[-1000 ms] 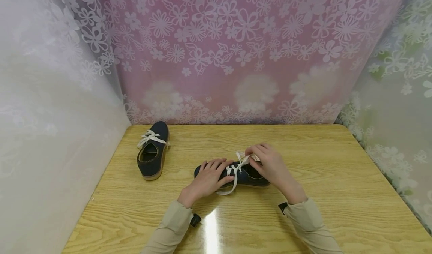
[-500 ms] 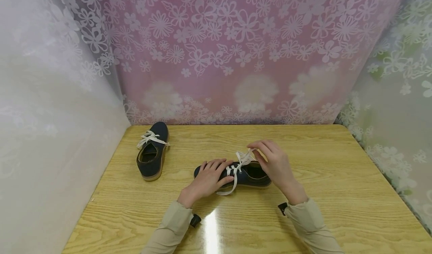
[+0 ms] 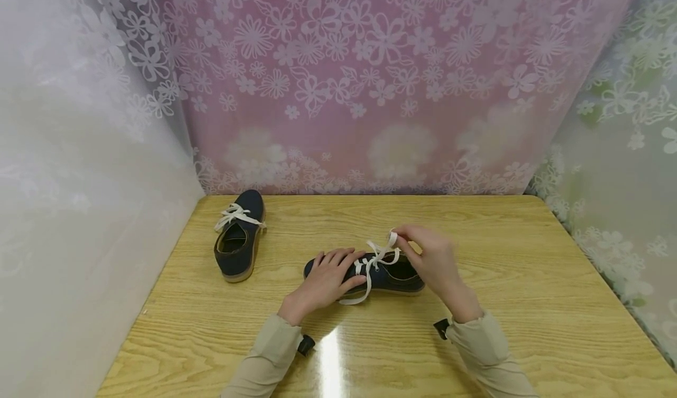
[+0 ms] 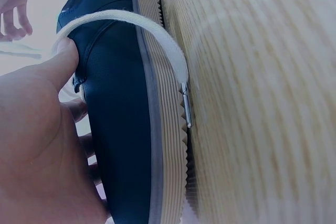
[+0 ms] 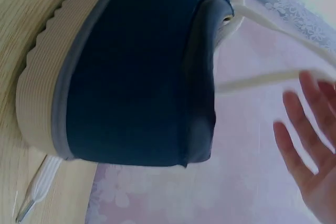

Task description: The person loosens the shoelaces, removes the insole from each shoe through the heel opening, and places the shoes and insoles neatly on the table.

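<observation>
A navy lace-up shoe with a pale sole stands on the table, toe to the left. My left hand holds its front part, fingers over the top and thumb on the near side. Between thumb and index finger, my right hand pinches a white shoelace, raised above the shoe opening. The right wrist view shows the shoe's heel and the lace running to the hand; the pinch itself is cut off there. Another lace end curves down the near side, its metal tip by the sole.
A second navy shoe with white laces stands at the table's back left, toe toward the back. Floral curtains enclose the wooden table behind and at the sides. A light glare lies near the front edge.
My right hand has shifted slightly, and the lace it pinches now stands up as a raised strand, with a separate loop over the shoe opening. My left hand and both shoes have stayed in place.
</observation>
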Tool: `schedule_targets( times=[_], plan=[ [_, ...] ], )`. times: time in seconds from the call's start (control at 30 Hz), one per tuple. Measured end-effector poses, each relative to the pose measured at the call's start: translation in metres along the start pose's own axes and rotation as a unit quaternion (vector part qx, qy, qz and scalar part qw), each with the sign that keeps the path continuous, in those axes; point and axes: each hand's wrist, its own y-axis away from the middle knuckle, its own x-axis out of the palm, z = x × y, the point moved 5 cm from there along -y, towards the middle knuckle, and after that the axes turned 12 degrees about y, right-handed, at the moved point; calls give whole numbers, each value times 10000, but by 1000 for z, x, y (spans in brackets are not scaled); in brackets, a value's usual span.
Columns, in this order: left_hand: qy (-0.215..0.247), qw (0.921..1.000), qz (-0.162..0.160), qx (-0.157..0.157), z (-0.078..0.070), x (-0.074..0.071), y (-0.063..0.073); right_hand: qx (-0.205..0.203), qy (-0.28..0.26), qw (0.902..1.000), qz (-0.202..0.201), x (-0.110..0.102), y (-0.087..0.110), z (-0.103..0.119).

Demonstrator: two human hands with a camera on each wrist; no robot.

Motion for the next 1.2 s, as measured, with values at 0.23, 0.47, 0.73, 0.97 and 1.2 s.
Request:
schedule_targets(
  times=[0.23, 0.47, 0.73, 0.97, 1.2],
  plan=[
    [3, 9999, 50, -89, 0, -1, 0, -160, -331, 9929, 1135, 14, 2, 9],
    [-270, 9995, 97, -95, 0, 1, 0, -313, 227, 9787, 2017, 24, 7, 6],
    [-216, 9996, 114, -129, 2, 2, -1, -505, 190, 9626, 2657, 32, 13, 1],
    [-70, 9999, 109, -112, 3, 2, -1, -517, 364, 9727, 2233, 33, 12, -2],
    [38, 9999, 62, -85, 2, 2, -1, -439, 427, 9911, 1181, 20, 5, 1]
  ],
)
